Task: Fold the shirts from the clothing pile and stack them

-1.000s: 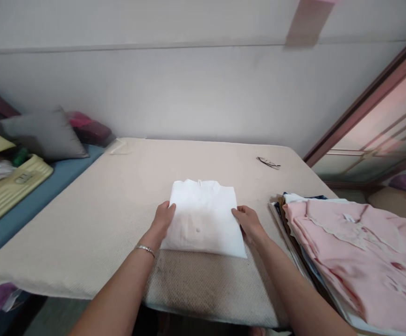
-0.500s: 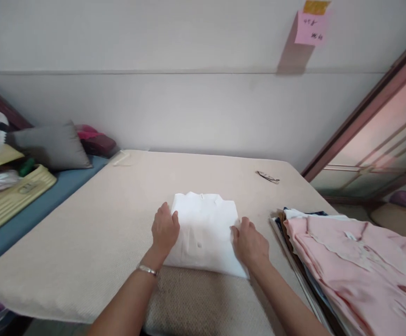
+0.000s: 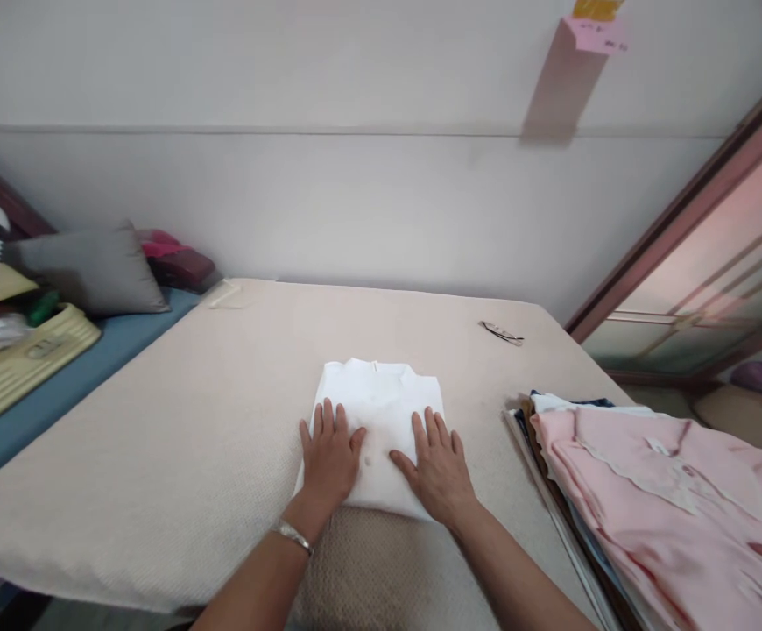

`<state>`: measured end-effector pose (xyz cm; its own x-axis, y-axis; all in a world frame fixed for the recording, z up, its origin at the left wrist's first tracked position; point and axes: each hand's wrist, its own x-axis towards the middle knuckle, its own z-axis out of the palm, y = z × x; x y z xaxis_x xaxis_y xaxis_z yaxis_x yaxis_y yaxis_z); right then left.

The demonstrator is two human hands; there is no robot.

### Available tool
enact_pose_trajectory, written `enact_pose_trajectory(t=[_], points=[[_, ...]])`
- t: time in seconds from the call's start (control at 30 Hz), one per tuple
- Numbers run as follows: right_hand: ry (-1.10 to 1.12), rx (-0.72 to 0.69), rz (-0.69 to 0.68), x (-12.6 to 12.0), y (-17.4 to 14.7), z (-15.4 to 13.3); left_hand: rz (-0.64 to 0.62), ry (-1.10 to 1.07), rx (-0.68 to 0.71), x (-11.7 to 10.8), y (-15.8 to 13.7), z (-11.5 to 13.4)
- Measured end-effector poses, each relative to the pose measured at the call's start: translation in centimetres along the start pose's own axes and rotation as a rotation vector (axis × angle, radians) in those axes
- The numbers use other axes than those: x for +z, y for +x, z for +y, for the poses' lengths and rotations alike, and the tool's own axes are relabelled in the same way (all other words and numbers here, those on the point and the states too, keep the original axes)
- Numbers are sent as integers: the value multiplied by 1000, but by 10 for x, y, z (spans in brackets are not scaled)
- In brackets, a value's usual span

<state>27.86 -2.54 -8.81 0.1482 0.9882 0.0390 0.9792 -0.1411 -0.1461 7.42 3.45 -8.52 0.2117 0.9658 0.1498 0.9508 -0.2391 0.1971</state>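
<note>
A folded white shirt (image 3: 381,390) lies flat in front of me, its collar edge facing away. My left hand (image 3: 329,456) rests palm down on the left part of the shirt, fingers spread. On the right part lies my right hand (image 3: 439,464), also flat with fingers apart, its thumb pointing inward. Between the two thumbs a button shows on the shirt front. A silver bracelet (image 3: 294,535) circles my left wrist. Under the shirt is a beige cloth-covered table (image 3: 190,438).
At the right stands a stack of folded clothes, a pink garment (image 3: 676,491) on top. Eyeglasses (image 3: 501,333) lie near the back right. Left of the table are a grey cushion (image 3: 88,267) and a yellow plastic basket (image 3: 32,364). A pink note (image 3: 596,35) hangs on the wall.
Both hands have moved from the shirt's side edges inward onto its top, and their fingers have spread flat. The pink note on the wall has lifted outward.
</note>
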Motion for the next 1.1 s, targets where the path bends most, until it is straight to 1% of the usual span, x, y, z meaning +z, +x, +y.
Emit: enact_pose_trajectory(t=[0.17, 0.3, 0.43, 0.53, 0.6, 0.73, 0.8, 0.83, 0.9, 0.97, 1.03, 1.1], points=[[-10, -6, -8, -1, 1, -1, -38, 39, 18, -10, -5, 8], [-5, -21, -10, -4, -1, -2, -48, 51, 35, -14, -8, 9], [-28, -42, -55, -14, -6, -1, -68, 43, 57, -25, -5, 1], [-31, -65, -91, -22, -10, 1, -143, 40, 14, -42, -1, -9], [-32, -73, -111, -25, -13, 3, -196, 76, -16, -53, 0, -15], [-49, -89, -115, -24, -16, 6, -249, 154, 5, -64, -1, -18], [-63, -92, -105, -21, -16, 6, -243, 158, 14, -63, 0, -18], [-70, -93, -101, -21, -16, 5, -219, 155, 24, -60, 1, -18], [-86, -92, -103, -21, -15, 3, -133, 149, 71, -54, 6, -19], [-101, -94, -120, -23, -14, 1, -58, 134, 161, -45, 13, -23], [-108, -99, -138, -27, -14, 0, -57, 104, 248, -35, 22, -28], [-108, -108, -146, -32, -13, -1, -100, 77, 283, -26, 32, -33]])
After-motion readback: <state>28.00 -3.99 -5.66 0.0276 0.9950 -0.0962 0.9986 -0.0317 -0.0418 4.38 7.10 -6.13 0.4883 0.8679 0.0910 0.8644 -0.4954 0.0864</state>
